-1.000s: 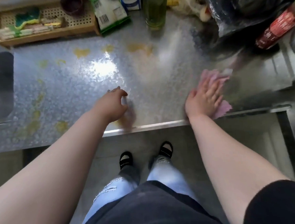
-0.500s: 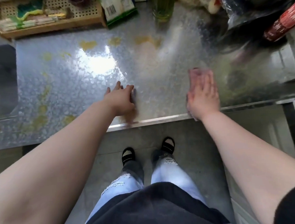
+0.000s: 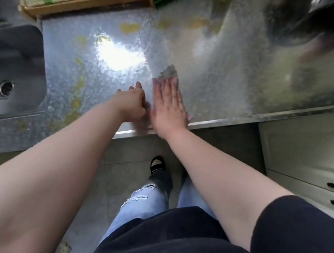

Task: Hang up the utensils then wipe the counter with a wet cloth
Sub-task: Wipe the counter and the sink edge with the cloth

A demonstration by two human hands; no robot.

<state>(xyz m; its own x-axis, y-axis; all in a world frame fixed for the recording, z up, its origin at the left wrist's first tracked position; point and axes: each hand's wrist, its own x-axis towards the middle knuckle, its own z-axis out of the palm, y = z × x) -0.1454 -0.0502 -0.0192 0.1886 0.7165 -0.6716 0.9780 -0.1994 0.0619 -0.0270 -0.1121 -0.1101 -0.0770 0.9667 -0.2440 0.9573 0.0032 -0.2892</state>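
Right hand has swept the pink cloth leftward along the worktop — now just beside the left hand. Both grips released, palms flat. Yellow stains toward the sink remain unwiped.

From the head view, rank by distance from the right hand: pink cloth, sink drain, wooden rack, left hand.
1. Pink cloth, under the right hand.
2. Left hand, just beside it.
3. Wooden rack, far back left.
4. Sink drain, far left.
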